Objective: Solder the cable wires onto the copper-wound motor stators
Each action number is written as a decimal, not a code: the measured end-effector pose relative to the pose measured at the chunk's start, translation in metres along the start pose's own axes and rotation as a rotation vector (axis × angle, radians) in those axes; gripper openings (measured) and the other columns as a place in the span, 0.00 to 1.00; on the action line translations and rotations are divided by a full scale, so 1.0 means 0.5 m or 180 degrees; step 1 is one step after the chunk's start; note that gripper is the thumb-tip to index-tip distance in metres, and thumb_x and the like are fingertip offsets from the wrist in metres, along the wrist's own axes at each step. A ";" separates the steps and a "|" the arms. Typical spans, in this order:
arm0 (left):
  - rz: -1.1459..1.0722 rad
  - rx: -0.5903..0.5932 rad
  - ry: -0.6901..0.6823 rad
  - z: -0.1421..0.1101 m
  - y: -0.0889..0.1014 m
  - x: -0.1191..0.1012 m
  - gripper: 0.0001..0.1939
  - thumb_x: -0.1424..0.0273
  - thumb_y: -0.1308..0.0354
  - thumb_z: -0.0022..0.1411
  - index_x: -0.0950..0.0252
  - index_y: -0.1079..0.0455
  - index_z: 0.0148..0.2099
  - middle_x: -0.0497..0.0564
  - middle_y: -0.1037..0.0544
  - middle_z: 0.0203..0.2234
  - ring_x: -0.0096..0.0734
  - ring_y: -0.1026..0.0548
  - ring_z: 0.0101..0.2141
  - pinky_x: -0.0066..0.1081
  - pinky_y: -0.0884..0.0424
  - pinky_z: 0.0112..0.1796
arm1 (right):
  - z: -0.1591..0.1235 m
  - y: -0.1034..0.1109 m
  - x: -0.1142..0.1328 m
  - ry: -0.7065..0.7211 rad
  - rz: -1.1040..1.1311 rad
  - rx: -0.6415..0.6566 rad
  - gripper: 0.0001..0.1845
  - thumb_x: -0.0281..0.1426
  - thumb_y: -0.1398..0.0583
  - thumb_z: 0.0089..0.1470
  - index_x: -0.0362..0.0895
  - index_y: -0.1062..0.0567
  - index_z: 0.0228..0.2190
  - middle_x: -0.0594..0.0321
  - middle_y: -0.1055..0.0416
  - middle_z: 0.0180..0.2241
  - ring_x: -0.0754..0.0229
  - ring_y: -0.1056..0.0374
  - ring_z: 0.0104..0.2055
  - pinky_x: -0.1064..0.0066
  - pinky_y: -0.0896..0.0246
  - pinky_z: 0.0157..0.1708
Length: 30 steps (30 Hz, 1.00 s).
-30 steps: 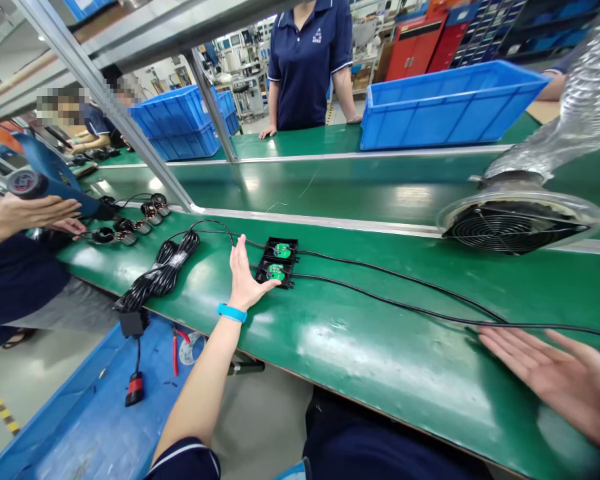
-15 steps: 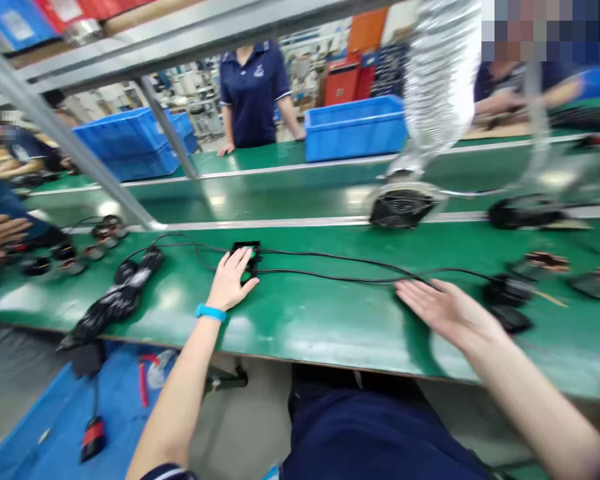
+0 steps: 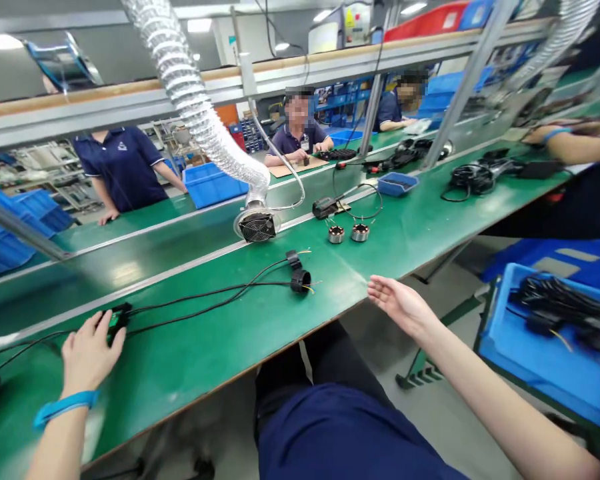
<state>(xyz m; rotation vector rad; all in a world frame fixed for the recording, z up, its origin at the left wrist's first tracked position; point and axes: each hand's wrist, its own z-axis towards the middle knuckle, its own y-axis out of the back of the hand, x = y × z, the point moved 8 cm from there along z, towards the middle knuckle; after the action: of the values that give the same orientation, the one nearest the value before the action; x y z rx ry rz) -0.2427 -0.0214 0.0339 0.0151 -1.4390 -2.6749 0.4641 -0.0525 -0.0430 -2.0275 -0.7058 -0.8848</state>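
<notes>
Left hand [image 3: 87, 353] flat on the black housing [image 3: 117, 319], right hand [image 3: 400, 303] empty, fingers loose.
Housing sits at the green bench's [image 3: 220, 347] near-left; probably best pinned firmly, cables [image 3: 205, 300] kept untangled.

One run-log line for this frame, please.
left hand: flat on black housing | right hand: open, empty, past bench edge | cables: run to black coils

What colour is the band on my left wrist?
Bright blue, on the wristband in the head view.
</notes>
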 end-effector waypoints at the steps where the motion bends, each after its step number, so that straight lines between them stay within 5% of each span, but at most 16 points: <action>1: -0.0197 -0.0195 -0.0037 0.019 0.020 -0.063 0.31 0.50 0.58 0.68 0.59 0.37 0.65 0.60 0.33 0.65 0.57 0.33 0.62 0.62 0.36 0.59 | 0.007 0.017 0.004 0.0024 0.0037 -0.0072 0.12 0.20 0.45 0.62 0.38 0.23 0.30 0.58 0.26 0.28 0.65 0.27 0.28 0.77 0.26 0.29; 2: -0.0488 -0.0235 -0.0275 0.038 0.030 -0.150 0.31 0.50 0.56 0.69 0.63 0.34 0.64 0.63 0.30 0.61 0.55 0.31 0.60 0.57 0.33 0.58 | 0.013 0.025 0.007 0.0050 0.0061 -0.0112 0.12 0.20 0.45 0.62 0.39 0.24 0.30 0.58 0.26 0.28 0.65 0.27 0.27 0.77 0.27 0.28; 5: -0.1461 0.0435 -0.1261 0.086 0.014 -0.469 0.25 0.53 0.54 0.71 0.62 0.28 0.59 0.58 0.23 0.53 0.46 0.27 0.56 0.45 0.32 0.60 | 0.023 0.006 0.018 0.0154 0.0060 -0.0060 0.09 0.21 0.43 0.60 0.39 0.24 0.30 0.59 0.26 0.28 0.66 0.28 0.27 0.77 0.28 0.28; 7: -0.1930 0.0797 -0.1441 0.118 -0.008 -0.648 0.25 0.56 0.53 0.71 0.62 0.29 0.60 0.57 0.26 0.57 0.43 0.30 0.59 0.42 0.36 0.63 | 0.020 -0.027 0.032 0.0255 0.0013 0.0114 0.06 0.22 0.40 0.58 0.40 0.23 0.30 0.59 0.26 0.28 0.66 0.28 0.27 0.77 0.29 0.28; 11: -0.2352 0.1460 -0.1081 0.169 -0.079 -0.859 0.29 0.55 0.45 0.67 0.65 0.32 0.64 0.60 0.32 0.64 0.47 0.34 0.64 0.44 0.39 0.64 | 0.001 -0.070 0.077 0.0540 -0.0161 0.0520 0.03 0.27 0.35 0.54 0.38 0.22 0.32 0.57 0.24 0.29 0.64 0.28 0.27 0.75 0.29 0.30; 14: -0.2369 0.1614 -0.0862 0.179 -0.117 -0.913 0.33 0.49 0.41 0.63 0.68 0.29 0.61 0.65 0.24 0.55 0.52 0.24 0.55 0.45 0.29 0.55 | -0.010 -0.043 0.105 0.0770 -0.0270 0.0600 0.08 0.31 0.32 0.52 0.38 0.21 0.33 0.56 0.24 0.30 0.63 0.28 0.28 0.74 0.30 0.30; 17: -0.2380 0.1538 -0.0552 0.169 -0.119 -0.909 0.33 0.49 0.40 0.62 0.67 0.29 0.60 0.64 0.22 0.52 0.51 0.22 0.50 0.44 0.26 0.50 | -0.006 0.019 0.109 0.0878 -0.0333 0.0427 0.10 0.32 0.30 0.51 0.39 0.21 0.32 0.57 0.24 0.28 0.64 0.28 0.27 0.75 0.30 0.29; 22: -0.3057 0.0093 -0.0227 0.105 0.016 -0.843 0.34 0.49 0.42 0.65 0.63 0.37 0.65 0.60 0.27 0.58 0.45 0.24 0.54 0.40 0.27 0.53 | 0.026 0.082 0.117 0.0875 -0.0481 0.0180 0.08 0.30 0.30 0.51 0.38 0.22 0.31 0.57 0.24 0.27 0.64 0.29 0.25 0.76 0.31 0.26; 24: -0.3077 -0.0092 -0.0711 0.051 0.064 -0.841 0.34 0.48 0.41 0.64 0.61 0.37 0.65 0.59 0.26 0.56 0.46 0.24 0.53 0.41 0.26 0.53 | 0.048 0.075 0.145 0.0953 -0.0520 0.0161 0.06 0.29 0.32 0.53 0.38 0.22 0.31 0.58 0.24 0.27 0.65 0.29 0.25 0.77 0.31 0.26; 26: -0.2801 0.0124 -0.1416 -0.012 0.079 -0.857 0.36 0.49 0.38 0.62 0.58 0.39 0.67 0.59 0.24 0.54 0.48 0.24 0.52 0.43 0.25 0.51 | 0.077 0.047 0.186 0.1060 -0.0533 0.0179 0.05 0.28 0.34 0.55 0.39 0.22 0.31 0.59 0.25 0.27 0.66 0.29 0.25 0.78 0.31 0.27; 30: -0.2202 0.0554 -0.2123 -0.099 0.034 -0.867 0.42 0.51 0.34 0.60 0.49 0.44 0.72 0.59 0.25 0.52 0.52 0.24 0.50 0.50 0.25 0.50 | 0.163 -0.060 0.272 0.1177 -0.0461 0.0273 0.02 0.26 0.36 0.58 0.39 0.22 0.34 0.59 0.24 0.28 0.66 0.28 0.27 0.78 0.30 0.29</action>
<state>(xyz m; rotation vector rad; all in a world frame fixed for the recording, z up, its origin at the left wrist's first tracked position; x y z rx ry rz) 0.1927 -0.0299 0.0031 -0.5001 -2.1868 -3.2645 0.5514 0.0543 0.0406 -1.6891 -0.6734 -1.2511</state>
